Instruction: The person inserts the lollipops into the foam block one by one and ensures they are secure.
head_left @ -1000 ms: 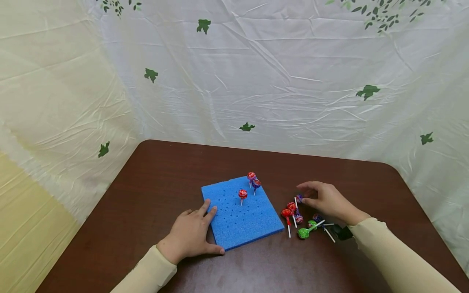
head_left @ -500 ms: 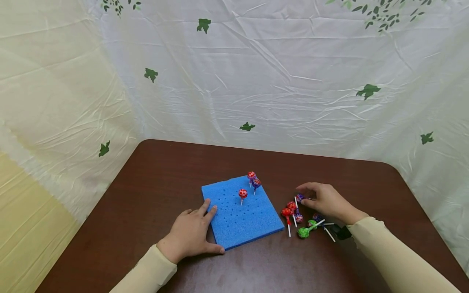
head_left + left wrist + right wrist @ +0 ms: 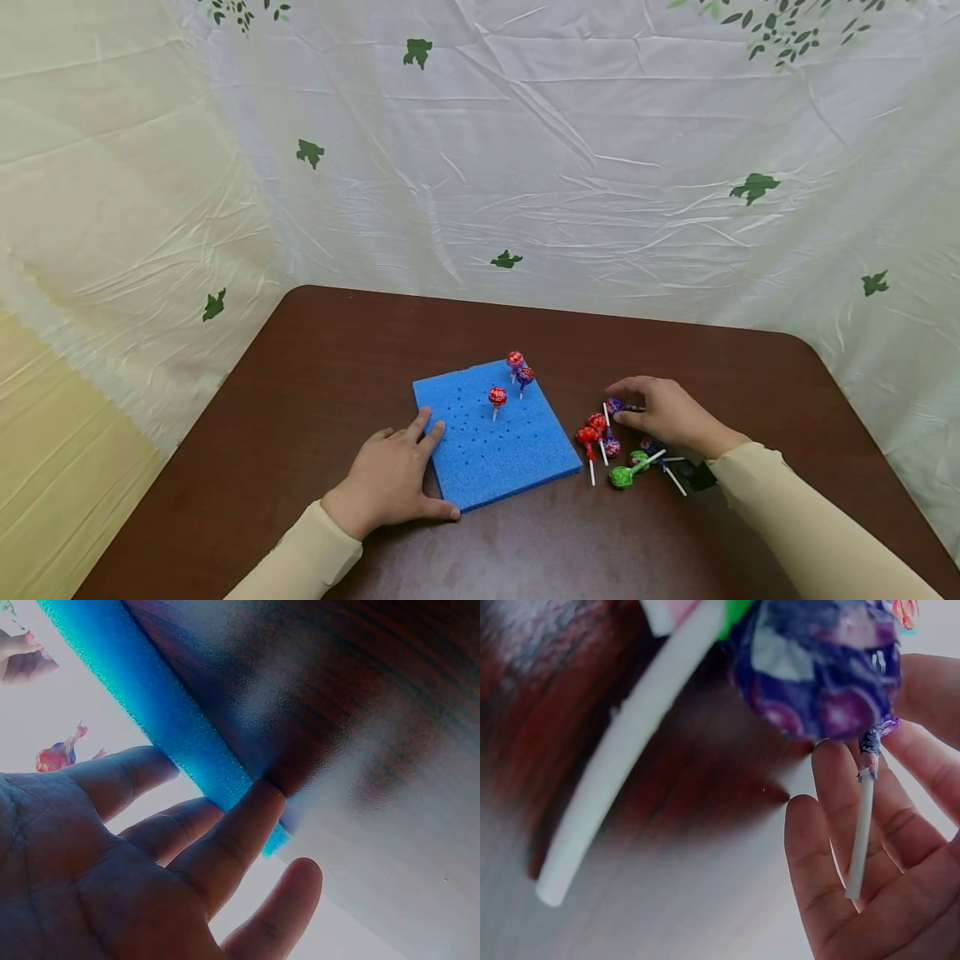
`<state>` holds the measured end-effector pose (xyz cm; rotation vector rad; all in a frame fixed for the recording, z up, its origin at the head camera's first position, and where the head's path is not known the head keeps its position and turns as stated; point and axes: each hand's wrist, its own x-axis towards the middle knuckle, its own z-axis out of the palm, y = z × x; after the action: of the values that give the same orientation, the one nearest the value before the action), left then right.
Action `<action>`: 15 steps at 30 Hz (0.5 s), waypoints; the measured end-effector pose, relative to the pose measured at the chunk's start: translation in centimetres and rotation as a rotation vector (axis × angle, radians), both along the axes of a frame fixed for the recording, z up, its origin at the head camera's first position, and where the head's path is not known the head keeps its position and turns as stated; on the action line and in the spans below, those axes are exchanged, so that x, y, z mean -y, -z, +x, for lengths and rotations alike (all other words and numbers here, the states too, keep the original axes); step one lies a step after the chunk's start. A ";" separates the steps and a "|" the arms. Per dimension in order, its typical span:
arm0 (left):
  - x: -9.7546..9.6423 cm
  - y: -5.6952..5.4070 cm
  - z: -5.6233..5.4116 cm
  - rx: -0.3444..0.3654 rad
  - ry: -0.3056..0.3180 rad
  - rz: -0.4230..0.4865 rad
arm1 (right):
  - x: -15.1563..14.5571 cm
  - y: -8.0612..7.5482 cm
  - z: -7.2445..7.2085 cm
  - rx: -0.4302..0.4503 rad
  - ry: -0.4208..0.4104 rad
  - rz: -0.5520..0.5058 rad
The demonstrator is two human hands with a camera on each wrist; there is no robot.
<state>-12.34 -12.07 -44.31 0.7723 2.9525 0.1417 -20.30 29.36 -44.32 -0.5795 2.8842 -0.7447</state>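
Observation:
A blue foam board point(image 3: 502, 454) dotted with small holes lies on the table. My left hand point(image 3: 390, 479) rests at its left edge, fingers spread, thumb at the near corner; the left wrist view shows fingertips against the board's side point(image 3: 150, 690). Upright in the board stand a red lollipop point(image 3: 497, 397), a red-and-purple one point(image 3: 514, 360) and a dark purple one point(image 3: 525, 377). My right hand point(image 3: 671, 412) reaches round a purple lollipop point(image 3: 613, 406), with a gap between thumb and forefinger. Its white stick point(image 3: 861, 832) runs between thumb and fingers in the right wrist view.
Several loose lollipops lie right of the board, among them a red one point(image 3: 586, 436), a green one point(image 3: 621, 477) and a dark blue one point(image 3: 649, 446) close under my right hand. The brown table point(image 3: 360, 333) ends at a white curtain point(image 3: 585, 208) with green leaf prints.
My right hand has shifted slightly right and nearer, its thumb dropping away from the forefinger. More of the purple lollipop and its stick shows. My left hand and the board have not moved.

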 end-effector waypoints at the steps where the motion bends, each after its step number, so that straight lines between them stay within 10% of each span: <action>1: 0.0 0.0 0.0 0.000 0.000 0.000 | 0.0 0.0 0.0 -0.001 -0.002 0.000; 15: 0.1 0.0 0.0 -0.007 0.004 0.003 | -0.4 -0.3 -0.1 -0.063 0.007 -0.010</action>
<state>-12.35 -12.14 -44.32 0.7803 2.9584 0.1429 -20.41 29.74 -44.07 -0.6054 2.9430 -0.7556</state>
